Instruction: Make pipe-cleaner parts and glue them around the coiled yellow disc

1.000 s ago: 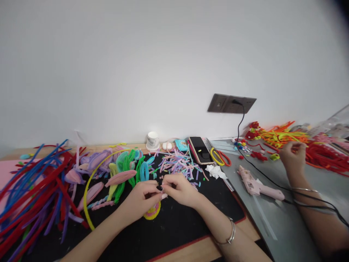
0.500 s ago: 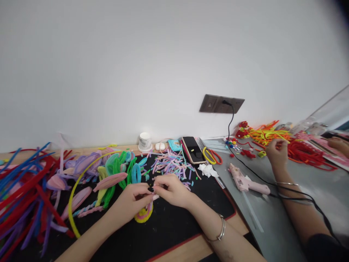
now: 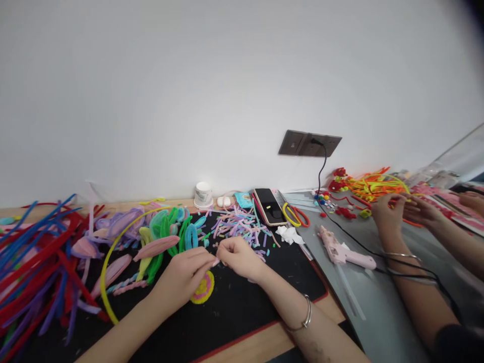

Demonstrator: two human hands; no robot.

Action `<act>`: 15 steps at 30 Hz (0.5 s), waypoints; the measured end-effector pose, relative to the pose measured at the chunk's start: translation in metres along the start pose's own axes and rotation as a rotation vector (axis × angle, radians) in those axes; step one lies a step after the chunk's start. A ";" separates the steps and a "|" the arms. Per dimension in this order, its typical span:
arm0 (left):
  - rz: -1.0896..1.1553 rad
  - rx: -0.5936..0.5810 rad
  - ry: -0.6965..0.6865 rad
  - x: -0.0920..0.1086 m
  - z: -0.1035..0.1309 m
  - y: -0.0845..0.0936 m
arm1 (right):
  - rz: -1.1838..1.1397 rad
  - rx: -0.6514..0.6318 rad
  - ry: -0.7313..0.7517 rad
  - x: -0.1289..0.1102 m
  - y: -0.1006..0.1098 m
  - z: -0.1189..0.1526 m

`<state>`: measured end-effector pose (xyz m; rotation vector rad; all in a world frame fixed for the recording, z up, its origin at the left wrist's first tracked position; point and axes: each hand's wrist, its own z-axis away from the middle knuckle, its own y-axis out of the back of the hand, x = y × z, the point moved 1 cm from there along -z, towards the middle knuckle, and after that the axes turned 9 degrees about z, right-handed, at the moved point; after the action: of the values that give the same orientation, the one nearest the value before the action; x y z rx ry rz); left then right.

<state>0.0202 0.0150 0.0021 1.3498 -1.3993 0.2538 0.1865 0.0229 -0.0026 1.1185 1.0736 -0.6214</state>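
Note:
My left hand [image 3: 187, 272] is closed in a pinch, its fingertips meeting those of my right hand above the black mat. A round coil of yellow pipe cleaner [image 3: 198, 297] with a pink ring shows just under the left thumb. Its upper part is covered by the left hand, and it appears held there. My right hand [image 3: 239, 256], a silver bangle on its wrist, also pinches; what lies between its fingertips is too small to make out.
Pipe-cleaner loops [image 3: 162, 227] and long strands [image 3: 41, 262] lie at left. Cut pieces [image 3: 240, 224], a phone [image 3: 269, 206], scissors [image 3: 298, 217] and crumpled tissue [image 3: 289, 235] are beyond my hands. At right are a pink glue gun [image 3: 342, 252], its black cable and a co-worker's hands [image 3: 389, 212].
My fingertips have drawn slightly apart, and the yellow coil has turned to show its round face. At right, a second co-worker hand has come to meet the first.

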 end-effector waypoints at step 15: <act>0.874 -0.188 0.557 -0.014 0.003 0.004 | 0.124 -0.097 0.282 -0.013 0.009 0.009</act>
<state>0.0116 0.0219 -0.0081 0.3836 -1.3941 0.9653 0.1919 0.0167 0.0131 1.2004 1.2501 -0.3159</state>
